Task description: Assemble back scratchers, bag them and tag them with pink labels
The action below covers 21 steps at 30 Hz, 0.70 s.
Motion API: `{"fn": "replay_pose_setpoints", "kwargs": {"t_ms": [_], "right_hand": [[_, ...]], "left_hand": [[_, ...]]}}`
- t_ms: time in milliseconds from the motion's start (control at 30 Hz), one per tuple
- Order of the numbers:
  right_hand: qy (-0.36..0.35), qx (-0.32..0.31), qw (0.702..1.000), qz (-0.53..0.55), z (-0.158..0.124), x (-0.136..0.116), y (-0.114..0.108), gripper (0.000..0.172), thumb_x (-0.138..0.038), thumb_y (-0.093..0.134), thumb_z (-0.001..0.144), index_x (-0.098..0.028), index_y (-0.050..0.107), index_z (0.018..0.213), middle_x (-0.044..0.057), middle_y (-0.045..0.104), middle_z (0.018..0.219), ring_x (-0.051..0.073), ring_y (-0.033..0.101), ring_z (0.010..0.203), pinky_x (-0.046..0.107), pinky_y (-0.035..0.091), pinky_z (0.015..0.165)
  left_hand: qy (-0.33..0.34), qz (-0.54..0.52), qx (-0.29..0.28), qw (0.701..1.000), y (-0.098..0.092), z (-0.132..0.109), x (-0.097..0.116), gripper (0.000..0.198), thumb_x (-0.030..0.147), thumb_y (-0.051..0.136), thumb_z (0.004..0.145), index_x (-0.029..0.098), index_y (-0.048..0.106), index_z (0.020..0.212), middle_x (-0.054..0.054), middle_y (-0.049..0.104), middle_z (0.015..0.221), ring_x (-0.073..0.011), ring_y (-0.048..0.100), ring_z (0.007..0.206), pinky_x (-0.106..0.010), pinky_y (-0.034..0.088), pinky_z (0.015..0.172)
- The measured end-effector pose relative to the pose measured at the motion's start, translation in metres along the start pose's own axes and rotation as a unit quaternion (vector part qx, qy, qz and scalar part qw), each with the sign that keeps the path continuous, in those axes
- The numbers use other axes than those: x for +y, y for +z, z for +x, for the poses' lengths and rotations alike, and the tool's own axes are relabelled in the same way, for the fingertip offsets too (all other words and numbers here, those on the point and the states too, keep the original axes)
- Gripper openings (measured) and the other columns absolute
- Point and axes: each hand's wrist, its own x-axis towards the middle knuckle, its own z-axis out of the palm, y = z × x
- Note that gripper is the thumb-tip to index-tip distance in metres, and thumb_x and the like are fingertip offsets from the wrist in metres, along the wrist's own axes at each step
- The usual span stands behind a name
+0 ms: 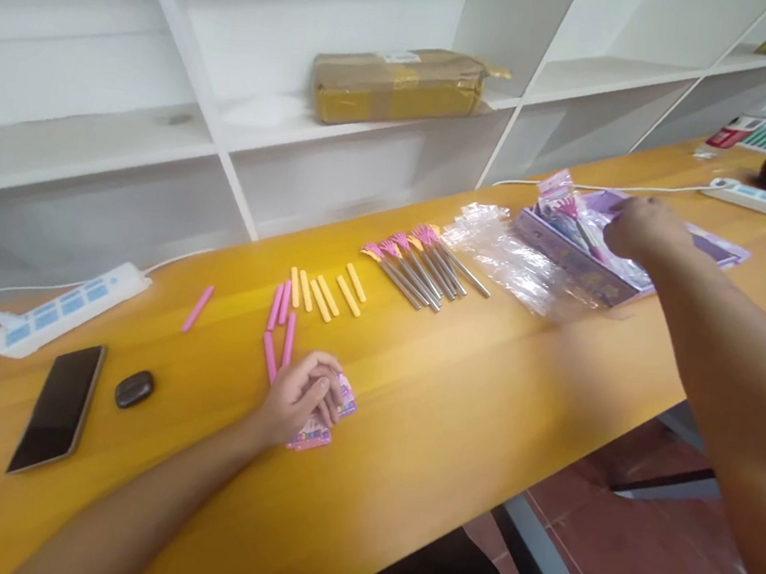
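My left hand (306,397) rests on the table over small printed purple cards (314,436), its fingers loosely curled; whether it grips a card is hidden. Over the purple box (572,257) at the right is my right hand (644,231), fingers bent down and their tips hidden. A wrapped pink claw-headed stick (582,228) leans in the box beside it. Several metal sticks with pink and orange claw heads (421,269) lie left of the box. Pink tubes (284,306) and orange tubes (324,298) lie above my left hand.
Clear plastic bags (502,251) lie against the box. A phone (58,410), a black earbud case (134,389), a power strip (72,310) and a lone pink tube (197,308) are at the left. White shelves behind hold a taped carton (400,90). A bottle (733,132) stands far right.
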Motion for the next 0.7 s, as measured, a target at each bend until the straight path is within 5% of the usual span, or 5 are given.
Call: {"fn": "replay_pose_setpoints", "kwargs": {"t_ms": [100,233,433,533,700], "right_hand": [[-0.004,0.016,0.993,0.117,-0.003,-0.037,-0.016,0.043,-0.016,0.056,0.102,-0.005,0.076,0.139,0.029,0.075,0.129,0.028,0.068,0.11,0.038,0.047,0.092],[-0.035,0.043,0.961,0.269,-0.012,-0.101,-0.023,0.03,-0.025,0.059,0.1,-0.017,0.083,0.116,0.013,0.082,0.109,0.023,0.069,0.098,0.033,0.05,0.094],[0.01,0.052,0.902,0.429,-0.031,-0.181,0.017,0.029,-0.023,0.05,0.096,-0.017,0.079,0.096,0.01,0.081,0.095,0.023,0.072,0.091,0.032,0.054,0.088],[0.047,0.018,0.883,0.467,-0.042,-0.193,0.052,0.024,-0.024,0.053,0.092,-0.019,0.076,0.089,0.009,0.079,0.089,0.026,0.073,0.091,0.037,0.055,0.089],[0.068,-0.008,0.879,0.472,-0.047,-0.177,0.085,0.019,-0.024,0.056,0.09,-0.022,0.074,0.085,0.007,0.077,0.084,0.028,0.074,0.091,0.043,0.057,0.096]], "left_hand": [[-0.003,0.006,-0.004,1.0,-0.001,0.0,-0.004,0.035,0.054,0.055,0.111,0.019,0.059,0.114,-0.002,0.074,0.084,-0.0163,0.076,0.059,-0.025,0.062,0.051],[0.023,-0.023,-0.024,0.999,-0.002,0.0,-0.006,0.042,0.056,0.053,0.11,0.016,0.062,0.104,-0.004,0.075,0.081,-0.0166,0.075,0.055,-0.024,0.06,0.046],[0.028,-0.042,0.002,0.999,-0.003,0.0,-0.004,0.046,0.059,0.053,0.109,0.016,0.063,0.096,-0.004,0.074,0.073,-0.0162,0.072,0.049,-0.022,0.055,0.042],[0.014,-0.02,-0.002,1.0,-0.004,0.0,-0.007,0.048,0.06,0.052,0.109,0.016,0.063,0.095,-0.004,0.073,0.073,-0.0153,0.071,0.049,-0.022,0.054,0.042],[-0.015,0.039,-0.025,0.999,0.0,0.0,-0.013,0.049,0.061,0.051,0.11,0.016,0.065,0.095,-0.004,0.072,0.071,-0.0144,0.07,0.048,-0.021,0.053,0.044]]}}
